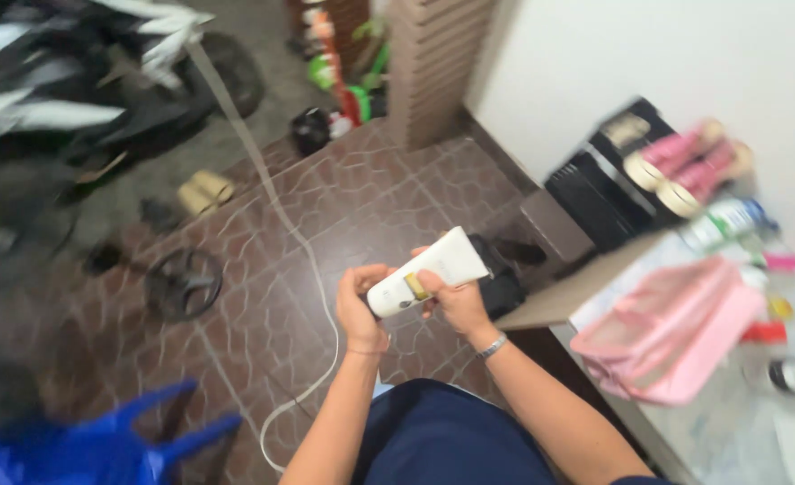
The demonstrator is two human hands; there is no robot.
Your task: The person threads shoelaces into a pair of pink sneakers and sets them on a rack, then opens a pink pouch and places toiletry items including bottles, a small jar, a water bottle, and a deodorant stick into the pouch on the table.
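A white squeeze tube (429, 269) with a gold band is held in front of me, over the tiled floor. My left hand (360, 308) grips its cap end at the lower left. My right hand (459, 304) wraps the tube's body from below, with a silver bracelet (492, 346) on that wrist. My dark blue trousers (442, 436) show beneath my arms.
A table (712, 431) at the right holds a pink pouch (676, 328), bottles and small jars. Black cases (600, 193) and pink sandals (689, 166) sit by the white wall. A white hose (312, 269) crosses the brown tiles. A motorbike (83, 81) stands far left, a blue plastic chair (101, 445) lower left.
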